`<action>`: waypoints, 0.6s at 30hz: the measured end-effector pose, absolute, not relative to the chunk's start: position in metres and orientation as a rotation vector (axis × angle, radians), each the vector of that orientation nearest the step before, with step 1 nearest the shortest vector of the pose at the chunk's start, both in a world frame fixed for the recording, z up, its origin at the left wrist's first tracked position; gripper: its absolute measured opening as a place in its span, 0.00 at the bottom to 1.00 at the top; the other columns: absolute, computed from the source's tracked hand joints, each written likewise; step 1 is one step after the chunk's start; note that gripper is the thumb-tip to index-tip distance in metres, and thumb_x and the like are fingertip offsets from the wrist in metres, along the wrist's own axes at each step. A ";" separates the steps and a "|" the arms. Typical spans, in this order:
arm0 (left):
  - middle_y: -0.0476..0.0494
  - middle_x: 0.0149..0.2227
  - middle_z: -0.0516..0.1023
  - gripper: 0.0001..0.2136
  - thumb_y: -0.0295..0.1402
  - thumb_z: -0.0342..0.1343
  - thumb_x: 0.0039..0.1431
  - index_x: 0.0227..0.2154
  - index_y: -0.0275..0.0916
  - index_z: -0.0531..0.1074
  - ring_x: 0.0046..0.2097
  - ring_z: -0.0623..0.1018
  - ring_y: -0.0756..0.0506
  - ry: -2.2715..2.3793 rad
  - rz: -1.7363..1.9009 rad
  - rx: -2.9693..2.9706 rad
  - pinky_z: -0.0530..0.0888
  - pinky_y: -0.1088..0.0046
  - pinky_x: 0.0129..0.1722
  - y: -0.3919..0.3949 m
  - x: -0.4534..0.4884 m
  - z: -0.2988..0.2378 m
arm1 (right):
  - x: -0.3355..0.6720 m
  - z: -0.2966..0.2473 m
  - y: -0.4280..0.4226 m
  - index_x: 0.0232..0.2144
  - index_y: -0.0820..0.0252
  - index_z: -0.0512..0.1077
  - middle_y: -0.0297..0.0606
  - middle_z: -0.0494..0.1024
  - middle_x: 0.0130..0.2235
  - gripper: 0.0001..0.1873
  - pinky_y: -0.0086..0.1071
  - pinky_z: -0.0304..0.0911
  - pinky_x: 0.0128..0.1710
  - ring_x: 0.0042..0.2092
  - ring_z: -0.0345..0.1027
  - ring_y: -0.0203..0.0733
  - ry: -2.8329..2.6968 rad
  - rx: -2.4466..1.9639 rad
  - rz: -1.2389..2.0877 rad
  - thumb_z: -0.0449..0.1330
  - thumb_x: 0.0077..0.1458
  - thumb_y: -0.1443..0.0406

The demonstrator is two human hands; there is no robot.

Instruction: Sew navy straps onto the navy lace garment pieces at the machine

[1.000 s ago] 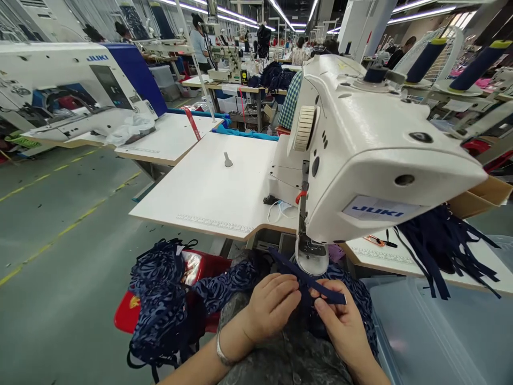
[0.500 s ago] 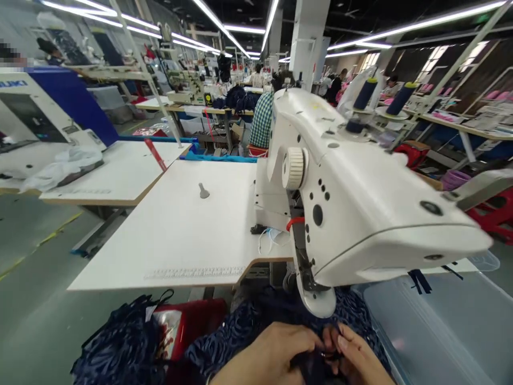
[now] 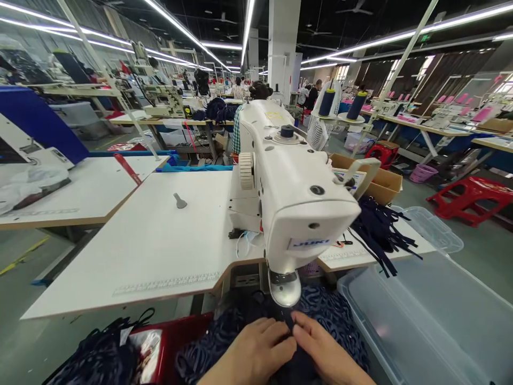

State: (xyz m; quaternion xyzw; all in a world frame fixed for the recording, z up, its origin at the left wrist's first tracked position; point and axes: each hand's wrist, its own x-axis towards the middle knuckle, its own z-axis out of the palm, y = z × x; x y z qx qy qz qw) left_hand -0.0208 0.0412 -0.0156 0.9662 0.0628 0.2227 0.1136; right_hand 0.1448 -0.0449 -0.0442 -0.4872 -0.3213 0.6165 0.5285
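Note:
My left hand (image 3: pixel 260 345) and my right hand (image 3: pixel 323 345) meet just below the head of a white sewing machine (image 3: pixel 296 184). Between their closed fingertips is a dark navy fabric strip (image 3: pixel 287 316), which runs up to the machine's rounded metal plate (image 3: pixel 285 291). Whether the strip lies under the needle cannot be made out. Wavy-patterned navy garments (image 3: pixel 334 315) are heaped beneath and around both hands.
To the left extends a white tabletop (image 3: pixel 168 240) with a grey metal piece (image 3: pixel 179 201). A clear plastic bin (image 3: pixel 425 315) stands at right, near navy straps (image 3: pixel 379 227) and a cardboard box (image 3: pixel 382 184). A red stool (image 3: pixel 160 331) is at lower left beside more navy garments (image 3: pixel 100 353).
The view has swung right, bringing the straps and box into sight. My hands have come up closer to the machine's plate, and the fabric strip now shows between them.

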 end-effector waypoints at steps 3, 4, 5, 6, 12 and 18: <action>0.43 0.39 0.77 0.09 0.27 0.45 0.64 0.41 0.39 0.69 0.34 0.74 0.47 0.268 0.687 2.963 0.72 0.72 0.34 0.030 -0.016 0.014 | 0.157 -0.020 -0.043 0.30 0.58 0.69 0.32 0.68 0.29 0.18 0.29 0.61 0.36 0.33 0.62 0.37 -0.967 -1.120 1.385 0.63 0.51 0.50; 0.41 0.41 0.77 0.11 0.26 0.43 0.65 0.43 0.38 0.70 0.36 0.74 0.47 0.294 0.717 2.987 0.73 0.72 0.36 0.028 -0.015 0.024 | 0.160 -0.014 -0.042 0.30 0.58 0.68 0.31 0.67 0.28 0.18 0.28 0.60 0.34 0.32 0.60 0.36 -0.984 -1.121 1.333 0.62 0.52 0.50; 0.40 0.43 0.77 0.12 0.24 0.42 0.66 0.44 0.37 0.70 0.36 0.74 0.47 0.297 0.759 3.022 0.73 0.72 0.37 0.027 -0.014 0.034 | 0.163 -0.008 -0.041 0.29 0.58 0.67 0.30 0.65 0.28 0.18 0.27 0.58 0.32 0.30 0.58 0.35 -0.982 -1.139 1.271 0.61 0.52 0.50; 0.40 0.43 0.77 0.14 0.23 0.40 0.66 0.44 0.36 0.70 0.36 0.74 0.47 0.315 0.798 3.064 0.73 0.72 0.38 0.027 -0.012 0.042 | 0.166 -0.005 -0.039 0.28 0.58 0.65 0.28 0.63 0.26 0.18 0.26 0.56 0.30 0.28 0.55 0.34 -0.962 -1.169 1.203 0.61 0.53 0.50; 0.39 0.42 0.78 0.12 0.21 0.43 0.65 0.41 0.31 0.72 0.40 0.74 0.45 0.373 0.917 3.301 0.73 0.68 0.40 0.040 0.002 0.054 | 0.184 -0.007 -0.014 0.24 0.57 0.60 0.25 0.55 0.22 0.18 0.25 0.51 0.24 0.25 0.49 0.33 -1.069 -1.402 0.935 0.58 0.55 0.52; 0.42 0.43 0.78 0.11 0.23 0.46 0.65 0.45 0.34 0.71 0.48 0.73 0.44 0.515 0.781 3.343 0.70 0.66 0.47 0.046 0.005 0.044 | 0.246 0.040 -0.021 0.26 0.58 0.70 0.32 0.70 0.26 0.15 0.29 0.61 0.30 0.30 0.64 0.38 -1.339 -1.523 0.602 0.56 0.59 0.55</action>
